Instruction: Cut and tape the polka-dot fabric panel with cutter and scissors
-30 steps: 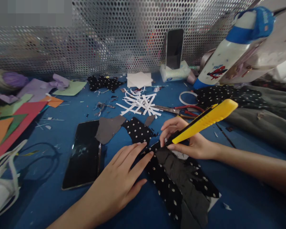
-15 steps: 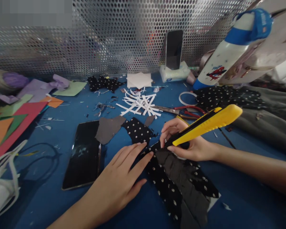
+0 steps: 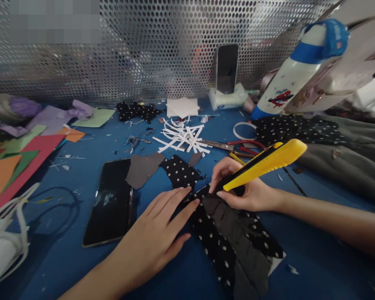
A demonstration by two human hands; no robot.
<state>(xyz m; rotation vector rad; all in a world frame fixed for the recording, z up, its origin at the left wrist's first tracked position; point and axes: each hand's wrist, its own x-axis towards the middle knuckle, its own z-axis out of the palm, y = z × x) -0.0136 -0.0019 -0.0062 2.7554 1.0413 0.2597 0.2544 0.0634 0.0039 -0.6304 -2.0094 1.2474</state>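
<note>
Behind the dotted fabric [image 3: 217, 246], to its right, stands a white bottle [image 3: 295, 71] (contents hidden). At the fabric's far end, the right hand [image 3: 253, 195] grips a yellow cutter [image 3: 265, 164], long axis slanting, nose down-left, butt up-right. The left hand [image 3: 161, 225], fingers loosely spread, touches the fabric's left edge.

The cutter [image 3: 265, 166] is showing bright yellow, with black along its upper edge. The near cloth [image 3: 234, 237] is carrying white dots on black, with plain dark grey running down its middle; the small scrap [image 3: 178, 171] just beyond is bearing the same dots. The table [image 3: 162, 283] is showing deep blue. At far right, the bottle [image 3: 289, 81] is pairing white with blue; at left, paper sheets [image 3: 34, 162] are mixing red, orange, green and lilac.
</note>
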